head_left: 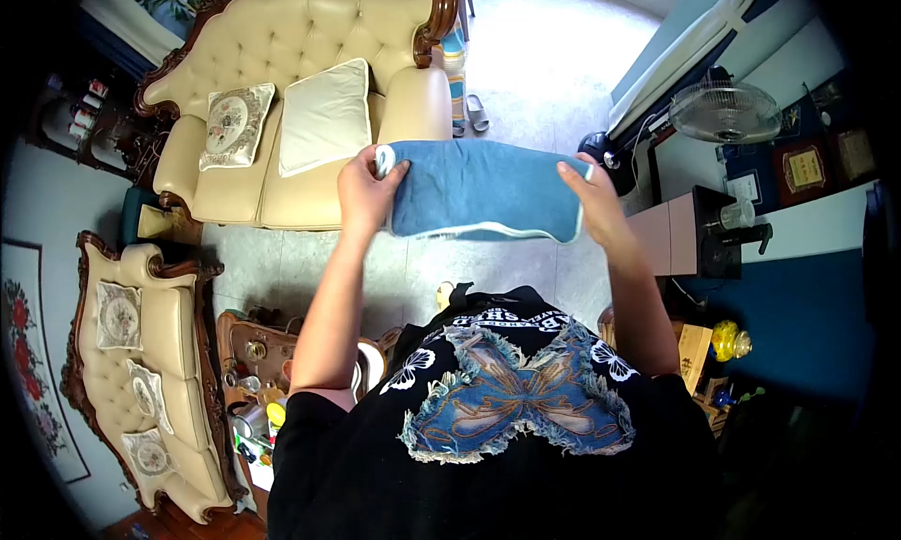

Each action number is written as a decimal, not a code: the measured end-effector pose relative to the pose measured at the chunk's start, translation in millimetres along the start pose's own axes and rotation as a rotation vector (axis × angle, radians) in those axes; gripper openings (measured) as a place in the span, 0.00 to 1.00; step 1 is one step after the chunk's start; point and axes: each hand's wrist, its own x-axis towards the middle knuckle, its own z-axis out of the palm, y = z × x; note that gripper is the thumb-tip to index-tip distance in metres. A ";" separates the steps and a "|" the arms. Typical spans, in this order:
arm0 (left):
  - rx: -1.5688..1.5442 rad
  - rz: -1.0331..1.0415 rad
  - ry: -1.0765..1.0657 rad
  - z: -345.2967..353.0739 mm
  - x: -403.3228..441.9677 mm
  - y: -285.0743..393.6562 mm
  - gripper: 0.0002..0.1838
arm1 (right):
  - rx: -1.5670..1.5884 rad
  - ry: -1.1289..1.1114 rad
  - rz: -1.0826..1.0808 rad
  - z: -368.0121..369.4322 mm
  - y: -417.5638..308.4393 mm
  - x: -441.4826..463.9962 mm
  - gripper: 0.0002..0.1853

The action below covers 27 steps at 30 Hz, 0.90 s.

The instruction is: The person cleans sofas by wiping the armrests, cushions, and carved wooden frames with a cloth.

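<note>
A blue cloth with white edging [483,188], which looks like a folded towel, is stretched out in the air in front of my chest. My left hand [366,193] grips its left end, thumb on the near face, where a white rolled edge shows by the fingers. At the right end, my right hand [598,202] pinches the upper corner between thumb and fingers. The cloth's lower edge sags slightly between the hands. Most fingers of both hands are hidden behind it.
A cream tufted sofa [310,29] with two cushions stands ahead, another sofa [174,380] at left. A wooden table [253,329] holding several items is by my left elbow. At right are a standing fan [725,111] and a pink cabinet [664,235]. Grey slippers [477,113] lie on the floor.
</note>
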 end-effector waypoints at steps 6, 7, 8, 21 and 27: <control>0.097 0.142 0.132 108.1 -17.7 41.7 0.14 | 0.078 0.260 -0.264 50.6 49.4 40.6 0.17; 0.053 0.259 0.130 120.3 -24.4 48.2 0.15 | 0.279 0.235 -0.244 60.3 54.8 45.3 0.18; 0.091 0.314 0.046 128.6 -34.6 53.7 0.17 | 0.477 0.211 -0.220 66.3 58.5 46.0 0.18; -0.662 -0.214 -0.445 135.8 -39.7 5.0 0.29 | 0.136 0.649 -0.318 14.1 59.2 19.9 0.19; -1.325 -0.663 -0.690 165.1 -47.7 39.0 0.36 | -0.549 0.355 -0.442 24.5 56.6 -13.8 0.21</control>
